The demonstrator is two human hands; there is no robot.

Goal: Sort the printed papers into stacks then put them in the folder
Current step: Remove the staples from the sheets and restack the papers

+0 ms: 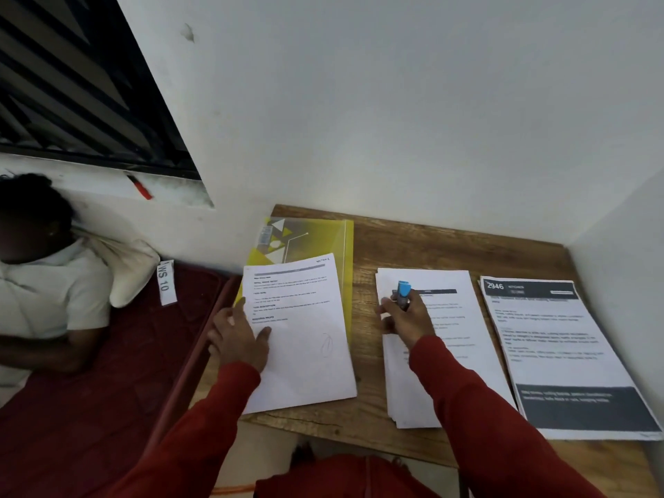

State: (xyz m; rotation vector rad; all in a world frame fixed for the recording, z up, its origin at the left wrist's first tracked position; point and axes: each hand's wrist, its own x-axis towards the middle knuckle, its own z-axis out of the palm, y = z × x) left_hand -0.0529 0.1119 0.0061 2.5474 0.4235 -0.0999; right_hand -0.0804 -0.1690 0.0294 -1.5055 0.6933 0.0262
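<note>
Desk: a wooden desk [413, 242] is being seen set into a corner of white walls [395, 102], its near edge running across the lower frame.
Room: a dark barred window [72, 84] is being seen at upper left; a bed with a dark red cover [107, 389] is lying just beside the desk's left edge, and a person in a pale shirt [46, 292] is lying on it against a pillow [129, 271].
Left hand: the left hand [239, 339], in a red sleeve, is being laid flat with fingers spread and straight on the left edge of the left sheet [301, 332].
Right hand: the right hand [407, 316] is being held over the middle stack [442, 339], fingers curled round a blue-capped marker [404, 293], cap pointing away toward the wall.
Papers: three lots are lying side by side, long axes running from the near edge toward the wall; the right stack [560, 354] is carrying a dark header and footer band.
Folder: a yellow folder [305, 239] is lying at the desk's far left, partly covered by the left sheet, long axis likewise toward the wall.
</note>
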